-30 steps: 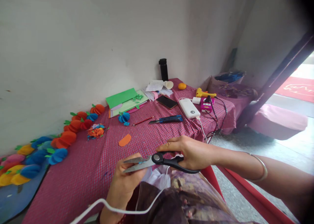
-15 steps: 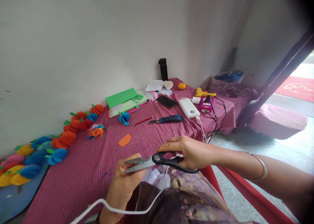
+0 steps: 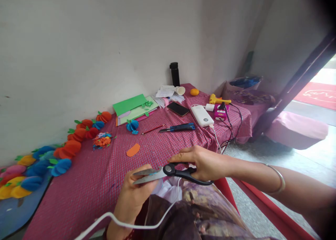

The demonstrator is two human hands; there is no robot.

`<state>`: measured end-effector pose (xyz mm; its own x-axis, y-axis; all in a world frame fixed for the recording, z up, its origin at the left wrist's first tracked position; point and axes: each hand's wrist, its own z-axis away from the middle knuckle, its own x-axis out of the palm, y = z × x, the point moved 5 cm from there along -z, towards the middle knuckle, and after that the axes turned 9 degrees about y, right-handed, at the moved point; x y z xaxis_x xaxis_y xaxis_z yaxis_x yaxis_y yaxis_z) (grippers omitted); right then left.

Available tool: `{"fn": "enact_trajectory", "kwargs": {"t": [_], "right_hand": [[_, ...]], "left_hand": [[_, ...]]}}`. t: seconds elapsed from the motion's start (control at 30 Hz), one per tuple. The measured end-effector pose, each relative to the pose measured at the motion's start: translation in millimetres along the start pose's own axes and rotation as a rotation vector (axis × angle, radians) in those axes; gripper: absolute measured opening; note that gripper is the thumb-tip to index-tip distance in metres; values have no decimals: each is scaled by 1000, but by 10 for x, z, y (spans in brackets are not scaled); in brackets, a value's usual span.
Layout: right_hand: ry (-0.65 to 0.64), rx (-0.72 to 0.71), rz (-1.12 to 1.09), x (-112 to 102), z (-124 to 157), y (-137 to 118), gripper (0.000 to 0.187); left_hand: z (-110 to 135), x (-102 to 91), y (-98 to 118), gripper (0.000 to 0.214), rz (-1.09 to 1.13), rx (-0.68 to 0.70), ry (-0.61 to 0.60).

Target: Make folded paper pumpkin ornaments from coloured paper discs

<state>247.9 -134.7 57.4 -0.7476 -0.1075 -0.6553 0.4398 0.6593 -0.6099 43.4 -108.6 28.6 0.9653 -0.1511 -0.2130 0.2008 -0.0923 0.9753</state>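
My right hand [image 3: 203,163] grips the black handles of a pair of scissors [image 3: 181,171], which point left with their blades slightly parted. My left hand [image 3: 136,191] is closed right behind the blades, its thumb and fingers bent together. A tiny bit of blue shows between the blades; what the left fingers hold, if anything, is hidden. Beyond the hands, an orange paper piece [image 3: 133,150] lies flat on the checked tablecloth [image 3: 86,177]. Farther back are a blue folded-paper fruit [image 3: 132,126] with green leaves, a red pencil [image 3: 153,129] and a blue box cutter [image 3: 181,127].
Several coloured paper fruits [image 3: 67,149] line the left side beside a heap of paper scraps [image 3: 102,140]. Green paper sheets [image 3: 129,105], a phone [image 3: 178,109], a white power bank [image 3: 202,115] and a black bottle [image 3: 174,74] stand farther back. A white cable [image 3: 136,227] crosses my lap.
Almost nothing differs. The scissors and both hands stay in nearly the same place, with the blades shifted very slightly to the right.
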Motion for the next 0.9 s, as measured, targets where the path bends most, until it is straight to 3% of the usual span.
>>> {"fn": "enact_trajectory", "kwargs": {"t": [0.1, 0.3, 0.4, 0.57, 0.8, 0.9], "right_hand": [[1, 12, -6, -2, 3, 0, 41], [19, 21, -91, 43, -40, 35, 40], [41, 53, -37, 99, -154, 237, 42], [42, 122, 302, 213, -463, 740, 45], [-60, 96, 502, 420, -644, 962, 38], [-29, 107, 536, 434, -638, 977, 30]], "left_hand": [[-2, 10, -76, 27, -12, -26, -50], [-16, -49, -158, 21, 98, -80, 2], [-13, -36, -123, 21, 163, -58, -47], [-12, -21, -18, 26, 284, -2, -87], [-41, -68, 66, 24, 448, -83, 56], [-53, -97, 87, 26, 479, -108, 132]]}}
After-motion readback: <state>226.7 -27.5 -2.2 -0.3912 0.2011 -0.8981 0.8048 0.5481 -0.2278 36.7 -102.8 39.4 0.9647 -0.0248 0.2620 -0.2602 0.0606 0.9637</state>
